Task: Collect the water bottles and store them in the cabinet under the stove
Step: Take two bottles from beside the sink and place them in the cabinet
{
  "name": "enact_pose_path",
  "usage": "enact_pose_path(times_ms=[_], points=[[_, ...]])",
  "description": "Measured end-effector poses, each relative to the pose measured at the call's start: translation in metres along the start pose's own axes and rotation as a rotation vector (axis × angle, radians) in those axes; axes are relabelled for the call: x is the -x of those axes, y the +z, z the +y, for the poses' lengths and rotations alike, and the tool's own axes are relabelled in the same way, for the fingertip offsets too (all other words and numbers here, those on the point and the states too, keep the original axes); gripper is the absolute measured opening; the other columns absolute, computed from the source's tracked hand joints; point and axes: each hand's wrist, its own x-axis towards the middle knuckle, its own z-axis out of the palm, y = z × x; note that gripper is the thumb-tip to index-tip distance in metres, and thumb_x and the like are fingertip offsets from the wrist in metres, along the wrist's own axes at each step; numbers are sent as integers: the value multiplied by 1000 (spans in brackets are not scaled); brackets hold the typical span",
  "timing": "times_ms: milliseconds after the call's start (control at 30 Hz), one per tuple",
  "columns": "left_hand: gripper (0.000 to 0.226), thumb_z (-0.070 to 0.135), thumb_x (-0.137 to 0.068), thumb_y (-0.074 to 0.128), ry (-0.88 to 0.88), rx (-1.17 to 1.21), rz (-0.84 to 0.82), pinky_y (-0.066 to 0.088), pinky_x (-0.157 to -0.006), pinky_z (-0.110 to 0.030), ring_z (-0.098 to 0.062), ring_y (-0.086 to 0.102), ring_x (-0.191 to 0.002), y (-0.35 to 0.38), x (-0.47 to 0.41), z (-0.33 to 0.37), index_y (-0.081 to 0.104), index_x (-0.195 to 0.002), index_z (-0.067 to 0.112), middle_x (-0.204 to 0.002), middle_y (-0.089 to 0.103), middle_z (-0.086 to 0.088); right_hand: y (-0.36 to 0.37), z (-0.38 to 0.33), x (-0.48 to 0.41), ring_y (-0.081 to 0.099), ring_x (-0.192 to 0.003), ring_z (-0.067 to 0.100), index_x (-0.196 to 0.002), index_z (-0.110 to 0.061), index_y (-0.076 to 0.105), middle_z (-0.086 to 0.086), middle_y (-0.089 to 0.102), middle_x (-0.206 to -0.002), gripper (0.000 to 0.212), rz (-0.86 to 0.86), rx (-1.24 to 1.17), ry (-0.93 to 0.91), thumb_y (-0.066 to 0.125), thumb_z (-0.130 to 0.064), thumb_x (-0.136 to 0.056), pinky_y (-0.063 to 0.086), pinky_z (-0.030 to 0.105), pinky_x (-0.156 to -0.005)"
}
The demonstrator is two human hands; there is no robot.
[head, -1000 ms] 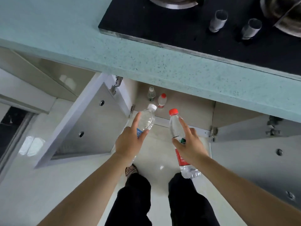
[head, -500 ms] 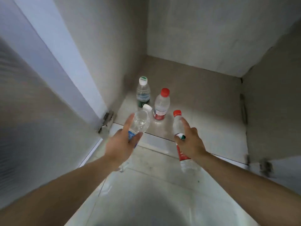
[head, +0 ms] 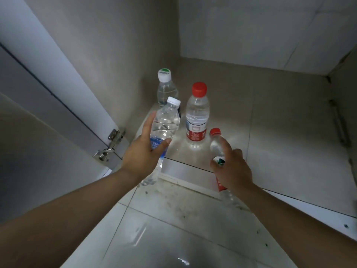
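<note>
Bottles (head: 197,115) inside cabinet (head: 289,122), corner-grouped

Both forearms reach forward, bare. The left hand (head: 142,151) is wrapped around a bottle, index finger extended; the right hand (head: 232,171) grips another, index finger raised.

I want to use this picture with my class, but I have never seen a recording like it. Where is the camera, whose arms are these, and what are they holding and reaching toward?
The camera sits on a person's head, looking down at their own bare arms. The left hand grips a white-capped bottle; the right hand grips a red-capped bottle. Both reach toward an open cabinet. On its floor already stand two bottles: a green-and-white-capped bottle in the corner and a taller red-capped bottle beside it. The open door's hinge shows at left.
</note>
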Motion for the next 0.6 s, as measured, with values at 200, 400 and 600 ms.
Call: enact_pose_path(times_ms=[200, 400, 600], points=[[81, 28, -87, 62, 41, 282, 55, 41, -90, -26, -3, 53, -109, 1, -22, 1, 8, -145, 44, -124, 46, 24, -2, 7, -3, 56, -79, 24, -139, -46, 14, 7, 45, -107, 67, -16, -43, -18, 53, -42, -84, 53, 35, -69], [84, 20, -83, 69, 125, 421, 49, 44, -102, -41, -4, 53, -118, 5, -44, 5, 14, -143, 43, -127, 46, 34, 0, 6, 0, 52, -92, 26, -141, -43, 12, 9, 48, -111, 70, 22, 48, -20, 51, -46, -83, 51, 36, -74], [83, 10, -81, 69, 163, 523, 102, 45, -101, -46, -11, 52, -122, 29, -46, -4, 19, -140, 39, -137, 47, 11, 1, 5, -2, 55, -88, 23, -141, -46, 12, 8, 47, -109, 70, 31, 19, -11, 52, -46, -83, 54, 38, -73]])
